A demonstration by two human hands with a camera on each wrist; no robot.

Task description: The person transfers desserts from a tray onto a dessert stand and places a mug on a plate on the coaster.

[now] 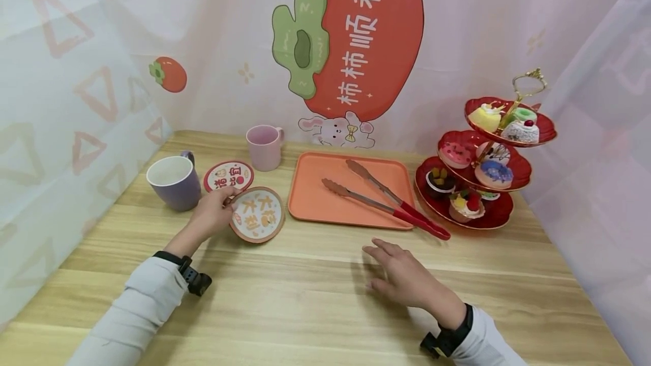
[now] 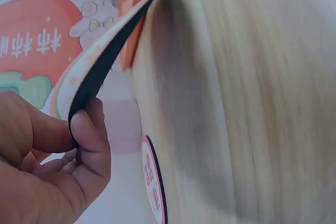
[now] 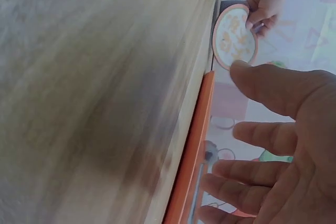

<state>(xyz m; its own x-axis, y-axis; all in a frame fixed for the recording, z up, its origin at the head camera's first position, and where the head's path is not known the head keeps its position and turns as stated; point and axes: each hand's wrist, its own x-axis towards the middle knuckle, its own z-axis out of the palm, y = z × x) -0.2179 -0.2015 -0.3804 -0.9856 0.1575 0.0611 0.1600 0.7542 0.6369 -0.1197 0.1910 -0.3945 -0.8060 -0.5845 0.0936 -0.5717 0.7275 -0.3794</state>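
Observation:
My left hand (image 1: pixel 212 213) pinches a round coaster (image 1: pixel 257 215) by its left edge between thumb and fingers. This coaster has an orange rim, a pale face with orange characters, and a dark underside (image 2: pixel 107 59). In the left wrist view it is tilted and raised off the wood, with a shadow below. A second coaster (image 1: pixel 224 171), red-rimmed with red characters, lies flat just behind that hand. My right hand (image 1: pixel 407 278) holds nothing and hovers above the table front, fingers spread and relaxed, as the right wrist view also shows.
A purple mug (image 1: pixel 178 188) stands at the left and a pink mug (image 1: pixel 265 154) at the back. Red-handled tongs (image 1: pixel 417 222) lie across an orange tray (image 1: pixel 315 208). At the right stands a three-tier red stand (image 1: pixel 500 220) with several small cakes. Printed curtains (image 1: pixel 218 33) enclose the table (image 1: pixel 285 309).

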